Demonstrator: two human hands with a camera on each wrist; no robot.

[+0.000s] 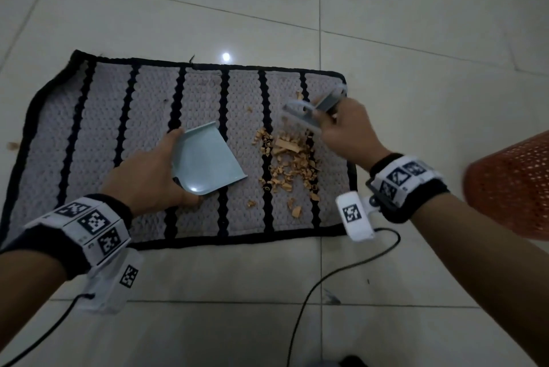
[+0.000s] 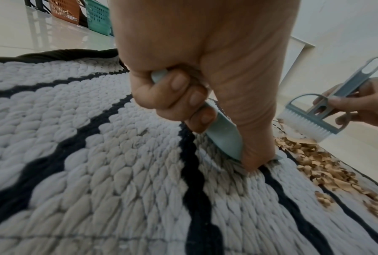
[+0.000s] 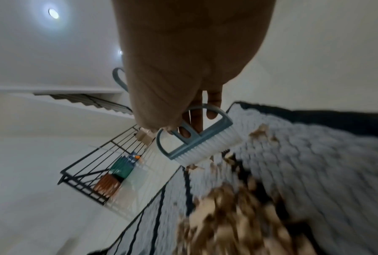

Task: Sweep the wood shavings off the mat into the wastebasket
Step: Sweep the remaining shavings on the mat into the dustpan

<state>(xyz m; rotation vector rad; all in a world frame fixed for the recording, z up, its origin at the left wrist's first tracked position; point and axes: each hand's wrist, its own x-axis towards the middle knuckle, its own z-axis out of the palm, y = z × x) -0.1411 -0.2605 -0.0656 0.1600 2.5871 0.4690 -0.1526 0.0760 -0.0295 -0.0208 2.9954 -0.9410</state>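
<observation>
A grey woven mat [image 1: 118,134] with black stripes lies on the tiled floor. Tan wood shavings [image 1: 285,164] are heaped on its right part, also seen as shavings [image 2: 319,163] and shavings [image 3: 238,207]. My left hand [image 1: 148,176] grips a pale blue dustpan [image 1: 205,158] whose front edge rests on the mat left of the pile; the fingers [image 2: 179,96] curl round its handle [image 2: 222,134]. My right hand [image 1: 347,132] holds a small blue brush [image 1: 309,114] with white bristles [image 2: 310,124] just above the far edge of the pile. The brush [image 3: 194,138] is tilted.
An orange mesh wastebasket [image 1: 514,185] stands right of the mat, close to my right forearm. A black cable [image 1: 332,274] runs over the tiles in front. One stray shaving [image 1: 12,145] lies off the mat's left edge. A rack holding orange and green baskets [image 2: 80,15] stands farther back.
</observation>
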